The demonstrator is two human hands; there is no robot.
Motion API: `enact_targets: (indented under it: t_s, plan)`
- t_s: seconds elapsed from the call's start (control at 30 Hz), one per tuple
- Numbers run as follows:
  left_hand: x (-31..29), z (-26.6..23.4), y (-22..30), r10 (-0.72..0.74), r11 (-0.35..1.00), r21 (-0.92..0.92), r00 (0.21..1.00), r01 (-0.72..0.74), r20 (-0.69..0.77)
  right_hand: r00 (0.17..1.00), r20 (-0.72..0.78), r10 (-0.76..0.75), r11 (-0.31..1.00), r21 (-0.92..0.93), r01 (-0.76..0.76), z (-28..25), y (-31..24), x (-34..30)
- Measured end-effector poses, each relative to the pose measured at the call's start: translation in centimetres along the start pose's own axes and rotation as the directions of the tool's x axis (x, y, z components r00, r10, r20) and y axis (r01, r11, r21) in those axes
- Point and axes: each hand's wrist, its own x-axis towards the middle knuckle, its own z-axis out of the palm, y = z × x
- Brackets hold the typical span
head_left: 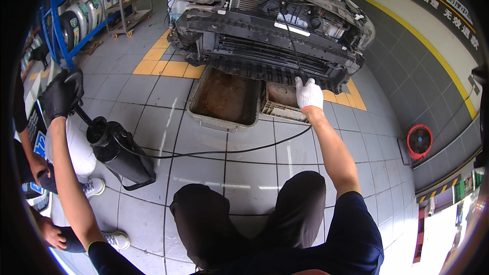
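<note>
At the far left, my left hand [57,97] in a black glove closes round the handle [77,82] of a black hand pump. Its rod runs down into the dark cylindrical pump body [122,153], which leans on the tiled floor. From the pump a thin black hose [219,152] curves right across the floor and passes behind my right forearm. My right hand [309,95], in a white glove, is before the car's lower front, its fingers closed round a black hose. That hose rises into the front of the car [275,25], whose bumper cover is off.
A stained grey tub [191,107] and a smaller crate [282,112] stand under the car's front. Another person's hand [38,165] and shoes [94,187] are close at left. A blue rack [63,46], a metal cart [132,18] and a red round fan [419,141] stand farther off.
</note>
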Motion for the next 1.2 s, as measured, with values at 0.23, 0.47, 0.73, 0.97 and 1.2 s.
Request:
enact_targets:
  t_s: [0.23,0.47,0.73,0.97,1.2]
  plan:
    - [0.0,-0.2,0.2,0.003,1.0,0.005,1.0,-0.003,-0.003,0.998,0.058,0.01,0.996,-0.084,-0.005,-3.7,0.2,0.8]
    - [-0.1,-0.2,0.5,0.011,0.998,-0.06,0.999,-0.008,0.039,0.937,0.342,0.071,0.963,0.221,-0.154,-11.9,-0.4,4.4]
    - [0.0,0.1,0.0,0.034,0.999,-0.011,0.999,-0.034,0.014,0.85,0.527,0.014,0.882,0.393,-0.259,-20.0,-1.5,8.7]
    - [0.1,1.1,-1.1,0.037,0.999,-0.014,0.999,-0.037,0.003,0.924,0.364,-0.118,0.986,0.152,0.066,-19.2,-2.5,7.7]
    - [0.2,1.4,-1.3,0.025,0.999,-0.031,1.0,-0.025,-0.007,0.965,0.218,-0.148,0.968,-0.168,0.186,-11.1,-1.1,3.4]
